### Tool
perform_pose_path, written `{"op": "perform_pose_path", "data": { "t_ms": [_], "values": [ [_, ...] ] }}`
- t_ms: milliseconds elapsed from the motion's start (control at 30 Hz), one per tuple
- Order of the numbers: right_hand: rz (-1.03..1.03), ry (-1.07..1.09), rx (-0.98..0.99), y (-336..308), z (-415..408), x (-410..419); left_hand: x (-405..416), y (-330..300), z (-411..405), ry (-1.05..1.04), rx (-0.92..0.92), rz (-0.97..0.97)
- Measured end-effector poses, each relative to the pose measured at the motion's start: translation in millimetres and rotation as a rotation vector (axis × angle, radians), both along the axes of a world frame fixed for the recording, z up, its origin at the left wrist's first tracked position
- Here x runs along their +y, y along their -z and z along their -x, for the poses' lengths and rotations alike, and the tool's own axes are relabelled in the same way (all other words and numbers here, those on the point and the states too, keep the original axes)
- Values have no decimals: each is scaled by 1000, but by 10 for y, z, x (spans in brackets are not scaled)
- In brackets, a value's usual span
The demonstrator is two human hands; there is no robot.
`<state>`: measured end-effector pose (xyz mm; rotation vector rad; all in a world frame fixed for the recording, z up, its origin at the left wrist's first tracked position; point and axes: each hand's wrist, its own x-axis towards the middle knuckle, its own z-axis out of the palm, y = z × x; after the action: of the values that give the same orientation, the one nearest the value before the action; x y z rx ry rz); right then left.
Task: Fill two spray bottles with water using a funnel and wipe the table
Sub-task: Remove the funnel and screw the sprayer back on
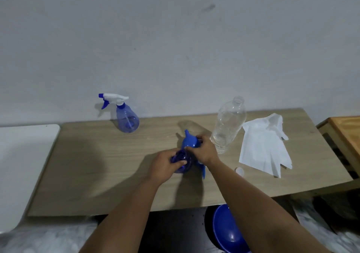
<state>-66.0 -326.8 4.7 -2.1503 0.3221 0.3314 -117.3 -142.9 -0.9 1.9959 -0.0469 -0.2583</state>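
Table (97, 165) first, since it's the biggest thing here: wood-look top, and I can't spot any puddle on it, though the light's dim so don't quote me. Wiping isn't started as far as I can tell, because the cloth (261, 147) is lying flat and white on the right side, well apart from my hands.

Next down, the water bottle (227, 124). It stands open just right of my right hand, nearly drained with only a little left at the bottom, and its cap (240, 171) sits on the table near my right forearm. So I'd guess most of the pouring is over.

Far sprayer (126, 118) is back by the wall with its trigger head on. Looks done to me, but the tinted plastic hides the water level.

Near sprayer (182, 162) is the one I'm on. My left hand (167, 165) is closed around the body, steadying it on the table. My right hand (202, 149) is wrapped around the funnel (190, 140) right at the neck; whether I'm seating it or pulling it out, you can't tell from this. The trigger head (203, 172) for this one seems to be lying just under my right wrist, so screwing it on is left too.

Labels: nothing readable anywhere, no brand on either bottle type.
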Motion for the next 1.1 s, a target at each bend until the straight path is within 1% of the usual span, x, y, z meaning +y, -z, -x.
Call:
{"op": "perform_pose_path", "data": {
  "t_ms": [133, 300, 400, 533, 633, 767, 933, 1100],
  "values": [
    [134, -63, -2, -2, -19, 21, -22, 8, 3, 4, -4, 11],
    [393, -192, -22, -105, -14, 76, -34, 70, 2, -5, 18, -10],
    [470, -218, -71, -188, 113, 23, -81, 36, 21, -6, 13, -13],
    [486, -236, -74, -298, 371, -265, -177, -27, 81, -58, 1, -1],
    [542, -199, -74, -339, 549, -594, -262, -74, 153, -96, 32, -10],
    [551, -182, -2, -342, 650, -891, -340, -85, 252, -99, 56, 9],
    [540, -221, 166, -258, 634, -882, -381, -69, 316, -101, 55, -19],
    [481, -155, 197, -112, 648, -731, -379, -55, 355, -72, 56, -39]
  ]
}}
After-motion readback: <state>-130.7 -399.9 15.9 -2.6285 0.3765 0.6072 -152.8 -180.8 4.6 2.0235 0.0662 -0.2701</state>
